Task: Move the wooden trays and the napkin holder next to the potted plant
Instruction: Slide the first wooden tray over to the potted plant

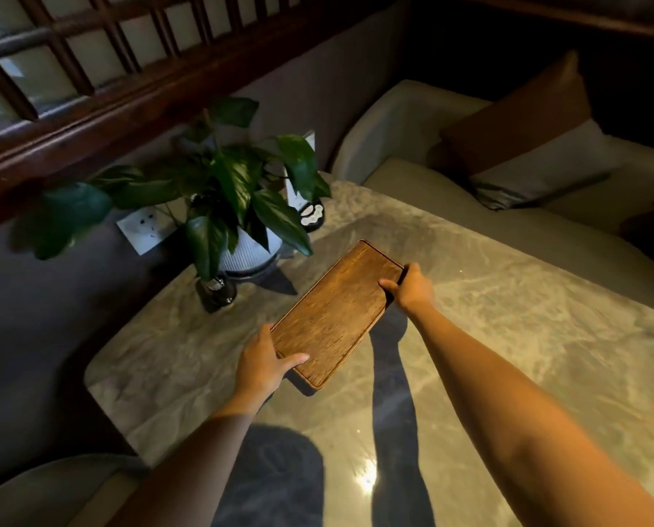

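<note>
- Wooden tray (337, 313): held over marble table (508, 336), near potted plant (238, 207).
- Left hand (262, 365): grips near corner, thumb on top.
- Right hand (409, 287): clamps far edge.

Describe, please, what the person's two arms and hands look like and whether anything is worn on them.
Both arms are bare from the picture's lower edge to the fingers: no sleeves show. The left hand and the right hand carry no gloves, and no watch, bracelet or ring can be seen. The dim, warm lighting leaves finer markings impossible to tell.
</note>
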The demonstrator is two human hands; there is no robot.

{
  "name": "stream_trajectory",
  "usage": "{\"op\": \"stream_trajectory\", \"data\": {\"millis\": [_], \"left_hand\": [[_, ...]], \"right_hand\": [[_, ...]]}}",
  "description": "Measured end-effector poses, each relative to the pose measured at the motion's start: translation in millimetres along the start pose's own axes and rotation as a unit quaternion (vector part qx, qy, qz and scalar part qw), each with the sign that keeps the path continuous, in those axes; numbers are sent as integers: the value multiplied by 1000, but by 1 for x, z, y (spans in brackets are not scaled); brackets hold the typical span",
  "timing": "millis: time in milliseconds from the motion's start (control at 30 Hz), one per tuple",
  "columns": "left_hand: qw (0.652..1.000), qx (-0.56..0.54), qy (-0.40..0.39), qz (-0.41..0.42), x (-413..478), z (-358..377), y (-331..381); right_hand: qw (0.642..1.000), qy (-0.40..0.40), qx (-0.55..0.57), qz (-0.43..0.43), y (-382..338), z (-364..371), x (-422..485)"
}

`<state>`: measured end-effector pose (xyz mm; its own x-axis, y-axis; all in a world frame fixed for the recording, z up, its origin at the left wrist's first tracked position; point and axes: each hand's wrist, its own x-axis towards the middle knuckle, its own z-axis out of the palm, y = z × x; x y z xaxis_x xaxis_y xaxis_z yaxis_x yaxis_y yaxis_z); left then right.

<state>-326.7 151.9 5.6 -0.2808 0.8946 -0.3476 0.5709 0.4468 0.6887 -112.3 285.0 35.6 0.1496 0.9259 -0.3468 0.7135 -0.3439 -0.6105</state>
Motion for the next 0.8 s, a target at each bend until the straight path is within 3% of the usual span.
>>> {"op": "stream_trajectory", "data": {"millis": [400, 800], "left_hand": [[998, 16, 3, -61, 60, -19, -39], [996, 0, 13, -93, 86, -15, -44]], "right_hand": [[997, -70, -3, 23, -47, 71, 60], [994, -96, -55, 20, -62, 94, 86]]}}
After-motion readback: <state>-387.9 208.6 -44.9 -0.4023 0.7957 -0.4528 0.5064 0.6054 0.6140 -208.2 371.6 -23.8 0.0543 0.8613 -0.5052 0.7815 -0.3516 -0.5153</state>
